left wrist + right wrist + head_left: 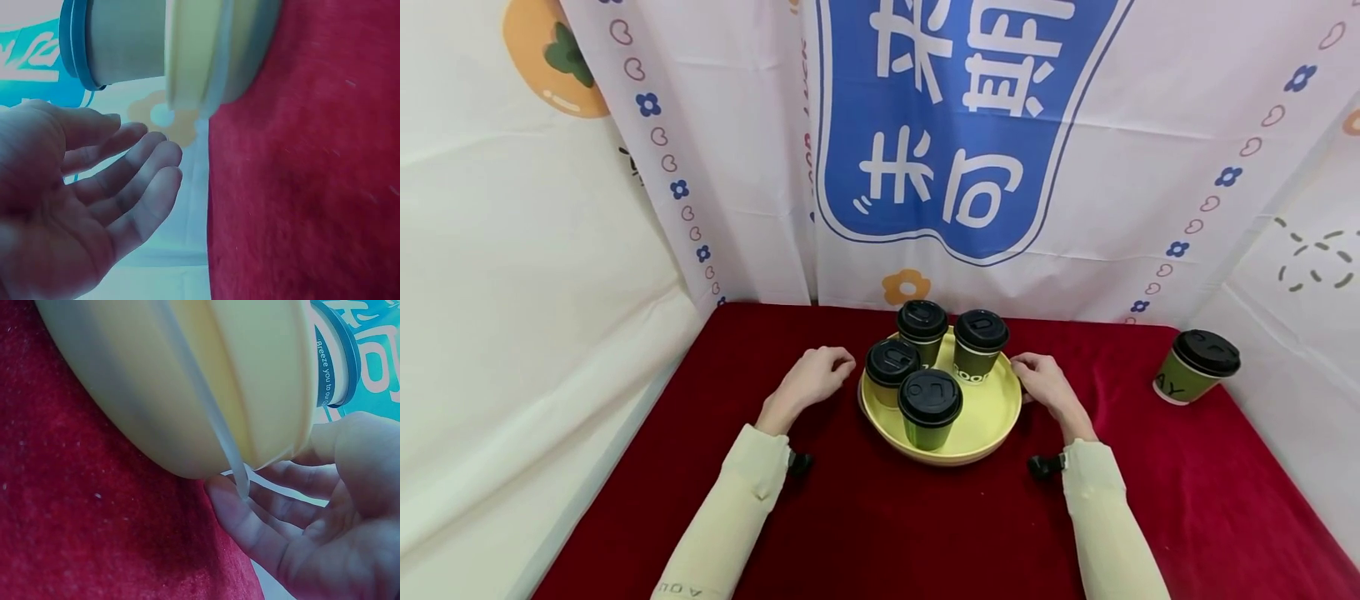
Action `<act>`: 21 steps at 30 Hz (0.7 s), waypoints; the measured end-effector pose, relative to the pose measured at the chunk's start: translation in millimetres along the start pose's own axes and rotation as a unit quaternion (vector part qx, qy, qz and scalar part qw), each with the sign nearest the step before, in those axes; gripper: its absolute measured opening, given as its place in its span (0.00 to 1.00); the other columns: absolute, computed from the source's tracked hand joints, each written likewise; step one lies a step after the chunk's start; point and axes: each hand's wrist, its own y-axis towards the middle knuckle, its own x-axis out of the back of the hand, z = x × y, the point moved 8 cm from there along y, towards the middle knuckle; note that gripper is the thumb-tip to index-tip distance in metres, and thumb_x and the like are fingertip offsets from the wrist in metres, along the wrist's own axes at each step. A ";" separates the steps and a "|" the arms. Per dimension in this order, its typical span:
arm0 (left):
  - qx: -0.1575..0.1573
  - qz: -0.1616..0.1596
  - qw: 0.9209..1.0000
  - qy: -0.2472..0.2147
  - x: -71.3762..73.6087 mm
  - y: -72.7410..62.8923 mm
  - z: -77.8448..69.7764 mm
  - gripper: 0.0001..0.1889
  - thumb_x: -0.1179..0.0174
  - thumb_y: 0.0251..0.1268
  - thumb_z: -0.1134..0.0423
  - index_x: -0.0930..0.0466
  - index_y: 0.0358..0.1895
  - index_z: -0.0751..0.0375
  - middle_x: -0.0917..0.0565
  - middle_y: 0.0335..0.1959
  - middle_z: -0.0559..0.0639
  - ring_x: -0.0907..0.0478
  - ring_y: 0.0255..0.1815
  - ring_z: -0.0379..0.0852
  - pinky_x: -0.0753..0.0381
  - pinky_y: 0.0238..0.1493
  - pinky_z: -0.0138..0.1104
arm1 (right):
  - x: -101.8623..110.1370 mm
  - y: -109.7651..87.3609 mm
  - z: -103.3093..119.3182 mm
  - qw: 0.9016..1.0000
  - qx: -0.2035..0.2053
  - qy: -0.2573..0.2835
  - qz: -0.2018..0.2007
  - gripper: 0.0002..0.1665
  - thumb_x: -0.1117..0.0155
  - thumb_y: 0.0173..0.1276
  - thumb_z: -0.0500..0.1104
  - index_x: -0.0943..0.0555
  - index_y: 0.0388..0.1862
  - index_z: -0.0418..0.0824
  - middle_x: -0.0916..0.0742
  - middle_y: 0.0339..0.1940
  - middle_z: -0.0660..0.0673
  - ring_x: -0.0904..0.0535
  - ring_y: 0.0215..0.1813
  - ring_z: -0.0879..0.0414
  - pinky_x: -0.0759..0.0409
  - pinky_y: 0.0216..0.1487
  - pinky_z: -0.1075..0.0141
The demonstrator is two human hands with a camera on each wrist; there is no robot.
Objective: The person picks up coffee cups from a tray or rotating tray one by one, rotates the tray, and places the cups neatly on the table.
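A round yellow tray (988, 421) carries several green paper cups with black lids, among them a front cup (930, 404), a left cup (891, 367) and a back right cup (979, 342). At the tray's right edge, my right hand (1047, 382) grips the rim; the right wrist view shows the thumb by the upper rim and fingertips (228, 494) at a pale lower ridge. My left hand (815, 377) is left of the tray, apart from it. Its fingers (140, 194) are loosely bent around nothing in the left wrist view.
Another green cup (1195, 367) with a black lid stands at the far right of the red cloth (925, 533). Behind the table hangs a white printed curtain (745, 167) with a blue sign, and white fabric borders both sides.
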 end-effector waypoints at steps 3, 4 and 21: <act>-0.038 0.012 0.999 0.012 -3.6 -10.9 -4.4 0.14 0.47 0.74 0.58 0.16 0.52 0.58 0.14 0.38 0.49 0.27 0.24 0.40 0.26 0.31 0.33 | -0.7 0.2 -0.2 1.000 -0.002 -0.001 0.000 0.24 0.51 0.77 0.45 0.24 0.61 0.30 0.19 0.56 0.29 0.16 0.35 0.56 0.14 0.33 0.60; -0.055 0.016 0.998 0.015 -4.6 -14.8 -7.0 0.13 0.47 0.74 0.58 0.16 0.52 0.58 0.14 0.40 0.48 0.25 0.26 0.39 0.25 0.33 0.33 | -0.9 0.1 0.1 1.000 -0.002 -0.001 0.000 0.23 0.51 0.77 0.45 0.24 0.61 0.30 0.19 0.56 0.30 0.16 0.35 0.56 0.14 0.33 0.60; -0.300 -0.010 0.943 0.144 -23.5 -68.0 -72.6 0.05 0.37 0.67 0.62 0.14 0.42 0.52 0.17 0.39 0.42 0.20 0.39 0.38 0.19 0.42 0.31 | -1.1 -1.3 -0.5 1.000 -0.009 0.015 0.013 0.24 0.51 0.77 0.44 0.25 0.62 0.30 0.20 0.58 0.30 0.18 0.42 0.53 0.14 0.36 0.59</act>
